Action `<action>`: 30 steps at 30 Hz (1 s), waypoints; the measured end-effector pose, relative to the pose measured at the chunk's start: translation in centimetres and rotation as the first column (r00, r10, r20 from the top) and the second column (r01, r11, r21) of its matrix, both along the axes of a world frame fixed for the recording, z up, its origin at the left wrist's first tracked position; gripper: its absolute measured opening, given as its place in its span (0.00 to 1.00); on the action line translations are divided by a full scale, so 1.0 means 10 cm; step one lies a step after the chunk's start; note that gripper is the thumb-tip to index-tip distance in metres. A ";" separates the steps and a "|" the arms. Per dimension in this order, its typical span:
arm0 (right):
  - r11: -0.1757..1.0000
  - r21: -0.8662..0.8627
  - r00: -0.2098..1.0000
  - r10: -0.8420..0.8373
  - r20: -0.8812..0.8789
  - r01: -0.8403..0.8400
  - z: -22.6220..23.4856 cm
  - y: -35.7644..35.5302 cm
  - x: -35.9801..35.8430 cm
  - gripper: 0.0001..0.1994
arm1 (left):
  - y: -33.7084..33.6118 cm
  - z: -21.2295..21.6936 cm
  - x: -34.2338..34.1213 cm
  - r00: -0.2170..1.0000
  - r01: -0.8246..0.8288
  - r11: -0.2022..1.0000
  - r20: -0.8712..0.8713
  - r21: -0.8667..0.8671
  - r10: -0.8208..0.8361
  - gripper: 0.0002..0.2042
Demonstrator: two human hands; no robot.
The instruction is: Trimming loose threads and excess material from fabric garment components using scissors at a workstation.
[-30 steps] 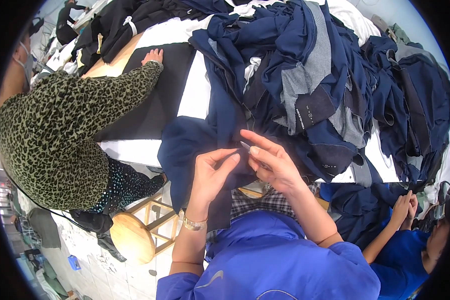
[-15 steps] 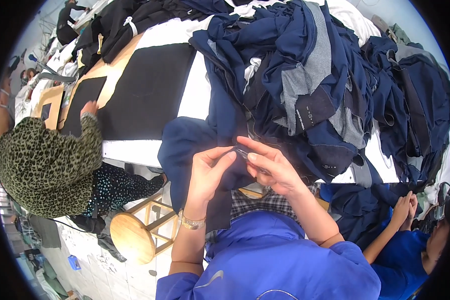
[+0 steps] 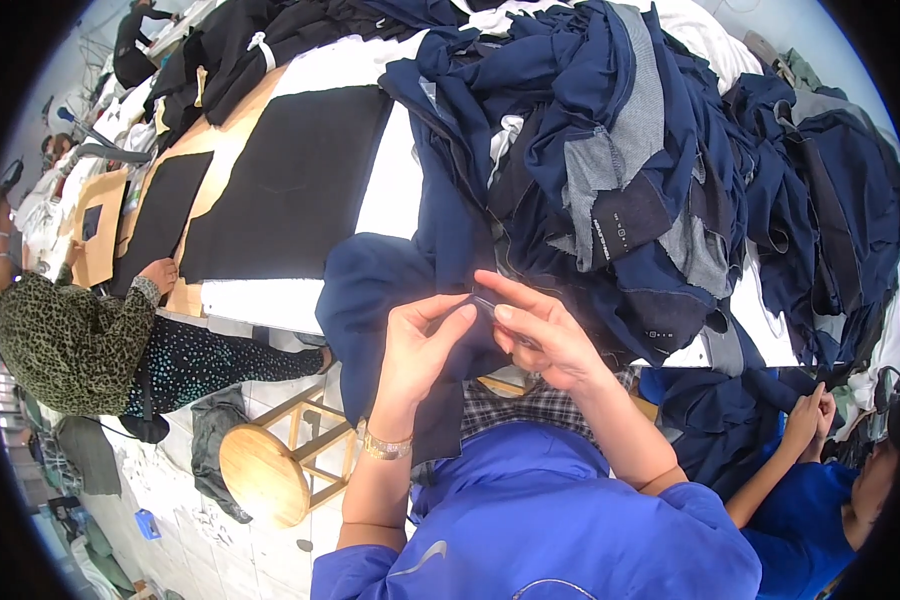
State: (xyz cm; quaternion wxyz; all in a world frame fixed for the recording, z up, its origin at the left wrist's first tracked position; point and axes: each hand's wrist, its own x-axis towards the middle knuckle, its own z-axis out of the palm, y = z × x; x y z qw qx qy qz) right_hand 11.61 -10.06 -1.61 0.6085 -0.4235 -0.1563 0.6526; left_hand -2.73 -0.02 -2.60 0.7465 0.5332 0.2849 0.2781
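Navy fabric [image 3: 375,275] hangs over the table's near edge and down to my lap. My left hand [image 3: 420,345] is closed, thumb and forefinger pinching a bit of this fabric. My right hand [image 3: 555,345] is closed round a small slim tool with a shiny metal tip [image 3: 484,302]; most of it is hidden in the fingers, so its exact kind cannot be told. The tip meets the fabric right beside my left fingertips. Just beyond both hands lies a large heap of navy garments [image 3: 570,120] with grey inner patches.
Black fabric panels [image 3: 290,180] lie on the white table at left. A person in a leopard-print top [image 3: 65,340] stands there. A wooden stool [image 3: 265,475] is at my left. Another person in blue [image 3: 800,530] works close at my right.
The person in the leopard-print top has shifted left and lower, drawing a hand back to the near edge of the smaller black panel. My hands have barely moved.
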 end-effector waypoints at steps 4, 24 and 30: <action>1.000 0.001 1.000 -0.002 0.018 0.002 0.01 0.00 0.00 0.22 | -0.02 0.02 0.01 1.000 -0.007 1.000 0.030 -0.023 0.007 0.08; 1.000 -0.017 1.000 0.003 -0.005 -0.003 0.02 -0.01 -0.01 0.23 | -0.03 0.00 -0.01 1.000 -0.007 0.999 -0.022 0.034 0.008 0.08; 1.000 0.011 1.000 -0.027 0.001 0.027 0.04 0.00 -0.02 0.23 | -0.04 -0.03 -0.01 0.998 0.030 0.998 -0.051 0.051 -0.028 0.09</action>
